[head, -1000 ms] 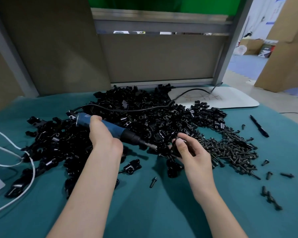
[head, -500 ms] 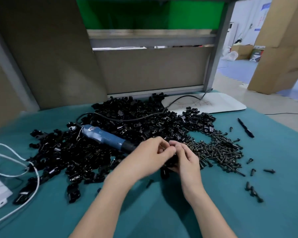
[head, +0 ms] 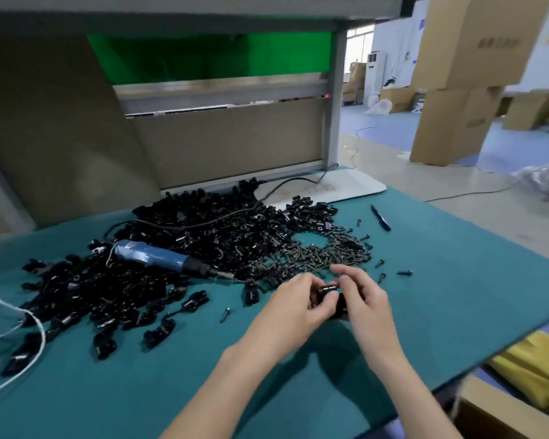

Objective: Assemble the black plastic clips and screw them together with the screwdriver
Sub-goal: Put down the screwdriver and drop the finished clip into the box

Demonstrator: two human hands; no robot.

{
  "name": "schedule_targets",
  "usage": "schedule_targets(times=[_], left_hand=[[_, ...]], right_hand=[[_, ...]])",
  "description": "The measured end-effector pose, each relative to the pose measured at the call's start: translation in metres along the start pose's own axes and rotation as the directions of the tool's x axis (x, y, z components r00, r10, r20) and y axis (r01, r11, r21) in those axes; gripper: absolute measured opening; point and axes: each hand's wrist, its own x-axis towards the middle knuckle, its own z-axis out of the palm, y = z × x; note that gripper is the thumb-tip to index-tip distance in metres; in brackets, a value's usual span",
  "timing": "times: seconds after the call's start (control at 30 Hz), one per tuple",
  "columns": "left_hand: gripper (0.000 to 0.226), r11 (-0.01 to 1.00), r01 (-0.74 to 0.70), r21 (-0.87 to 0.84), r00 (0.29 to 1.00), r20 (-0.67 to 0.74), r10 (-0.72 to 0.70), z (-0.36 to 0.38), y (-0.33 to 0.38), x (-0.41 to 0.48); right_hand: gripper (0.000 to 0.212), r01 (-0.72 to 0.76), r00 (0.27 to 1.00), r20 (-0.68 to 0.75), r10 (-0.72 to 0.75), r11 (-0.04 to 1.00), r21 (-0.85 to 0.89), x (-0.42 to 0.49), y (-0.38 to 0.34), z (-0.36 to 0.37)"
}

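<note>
At the far left a white cable [head: 29, 327] is lying in a loop on the teal mat [head: 108, 391]. Next to it a big heap of black clips [head: 203, 236] is covering the middle of the mat. The blue screwdriver [head: 159, 259] is lying on this heap. Its long axis is running from upper left to lower right, and its tip is pointing right, toward the hands. Its black cord [head: 184, 221] is going back over the heap. One loose screw [head: 225, 313] is lying alone on the mat in front of the heap, between the clips and the hands. The left hand [head: 298, 307] and the right hand [head: 362, 299] are meeting just above the mat. Both are curling their fingers around one black clip [head: 339, 307], which they are pinching between them. The fingers are hiding most of this clip and the picture is blurred, so I cannot tell which way it is pointing. Behind the hands a flat heap of dark screws [head: 324, 253] is spreading to the right of the clips, and several are lying scattered near it. Further right a black pen [head: 381, 218] is lying on the mat, and a white board [head: 346, 185] is resting at the back edge. Cardboard boxes [head: 457, 122] are standing on the floor beyond.
</note>
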Motion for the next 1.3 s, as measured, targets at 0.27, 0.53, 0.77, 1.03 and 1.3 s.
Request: schedule_targets(times=[0.27,0.53,0.77,1.03,1.3], left_hand=[[0.050,0.941,-0.077,-0.329,0.938,0.297,0.180,0.121,0.115,0.006],[0.052,0.926,-0.162,-0.341,0.934,0.250,0.256,0.137,0.110,0.003],[0.044,0.983,-0.046,-0.179,0.999,-0.036,0.041,0.025,0.001,-0.005],[0.078,0.593,0.569,0.570,0.809,-0.515,-0.282,-0.105,-0.134,-0.102],[0.063,0.664,0.596,0.452,0.791,-0.473,-0.387,-0.125,-0.174,-0.082]], right_hand=[[0.024,-0.054,0.930,-0.344,-0.128,0.878,-0.475,-0.042,-0.007,-0.185],[0.022,0.046,0.938,-0.253,-0.238,0.806,-0.590,-0.062,-0.004,-0.176],[0.028,0.251,0.968,0.114,-0.223,0.845,-0.472,-0.022,-0.003,-0.026],[0.059,0.284,0.940,0.341,0.022,0.506,-0.815,0.019,0.018,0.119],[0.061,0.236,0.949,0.304,0.077,0.463,-0.854,0.060,0.030,0.153]])
